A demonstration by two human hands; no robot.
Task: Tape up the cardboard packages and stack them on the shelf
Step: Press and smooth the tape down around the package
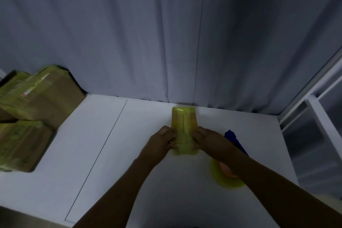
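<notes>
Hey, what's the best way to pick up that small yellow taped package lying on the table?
Take the yellow package by its two long side edges, one hand from each side. It lies flat on the table, long and narrow, pointing away from you, so those edges are free. The left hand and right hand hold its near end that way.

Light is dim and cool, blue-grey. The white flat bench (166, 187) is the brightest surface, evenly lit. Behind it the grey pleated curtain (129, 42) darkens toward the top corners. Over the bench the left hand (162, 139) and right hand (209, 140) are underexposed, and the small yellow-taped cardboard package (184, 122) between them is soft. At the bench's left end the pile of brown taped cardboard packages (37, 98) smears with blur. Off its right end the white metal shelf frame (320, 116) bows.
</notes>
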